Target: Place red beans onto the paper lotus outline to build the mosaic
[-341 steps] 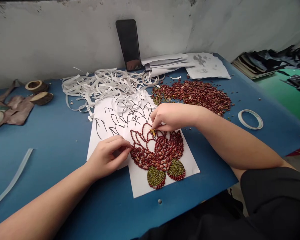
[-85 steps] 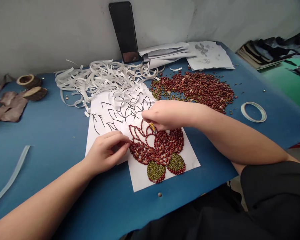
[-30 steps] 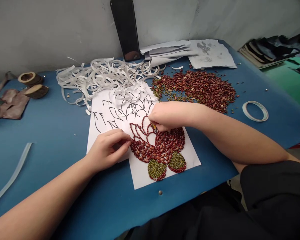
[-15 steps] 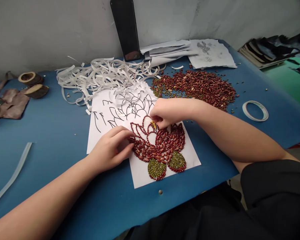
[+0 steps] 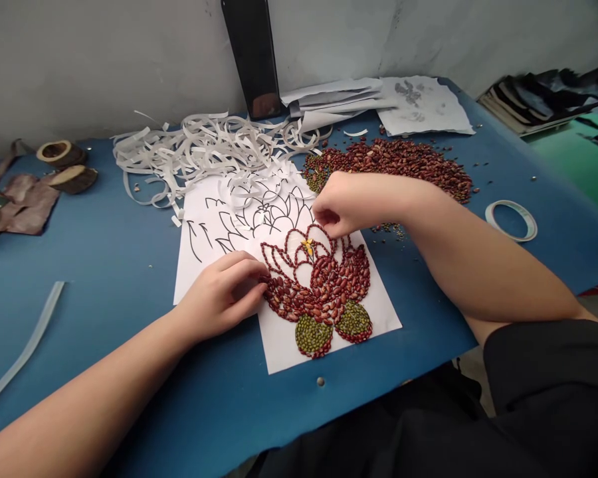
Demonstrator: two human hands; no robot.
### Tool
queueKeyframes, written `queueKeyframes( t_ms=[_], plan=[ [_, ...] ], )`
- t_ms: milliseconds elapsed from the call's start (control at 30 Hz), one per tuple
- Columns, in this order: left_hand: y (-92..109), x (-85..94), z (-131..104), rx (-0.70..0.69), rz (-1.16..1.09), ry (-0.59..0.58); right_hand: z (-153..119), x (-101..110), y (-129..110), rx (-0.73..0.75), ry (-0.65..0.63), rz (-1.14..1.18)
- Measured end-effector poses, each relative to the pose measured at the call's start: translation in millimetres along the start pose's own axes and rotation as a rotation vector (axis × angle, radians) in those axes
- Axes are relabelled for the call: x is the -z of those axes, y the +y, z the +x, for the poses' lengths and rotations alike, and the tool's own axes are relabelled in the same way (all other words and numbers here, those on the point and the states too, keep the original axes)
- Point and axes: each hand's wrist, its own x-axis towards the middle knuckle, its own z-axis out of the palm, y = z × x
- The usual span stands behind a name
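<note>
A flower picture of red beans (image 5: 323, 282) lies on a white sheet (image 5: 282, 348), with two round patches of green beans (image 5: 313, 334) at its bottom. Small yellow pieces (image 5: 307, 247) sit among its upper petals, some of which are only outlined in beans. My left hand (image 5: 224, 292) rests at the picture's left edge, fingers loosely bent and thumb apart. Over the upper petals hovers my right hand (image 5: 346, 202), its fingers closed together; whatever they may hold is hidden. Partly under the bean sheet is paper with a black-line flower drawing (image 5: 264, 216).
Behind the hands lie a pile of red beans (image 5: 408, 159) and a tangle of white strips (image 5: 199, 149). A black phone (image 5: 252, 60) leans on the wall near papers (image 5: 423, 109). A tape roll (image 5: 511, 221) is at right; wooden rings (image 5: 62, 154) are at left.
My right hand has moved up and away from the yellow pieces, uncovering the upper petal outlines. My left hand stays in place.
</note>
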Motion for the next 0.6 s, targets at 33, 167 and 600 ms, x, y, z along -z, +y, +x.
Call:
queueKeyframes(
  t_ms=[33,167,600],
  plan=[
    [0.0,0.1,0.2,-0.001,-0.002,-0.003,-3.3,3.3,6.0,-0.062,0.011,-0.041],
    [-1.5,-0.4,0.6,0.002,-0.015,-0.006,-13.2,8.6,37.5,-0.289,-0.014,-0.123],
    [-3.3,-1.2,-0.6,0.007,-0.029,-0.006,0.7,-7.8,57.0,-0.328,-0.022,-0.144]
  ],
)
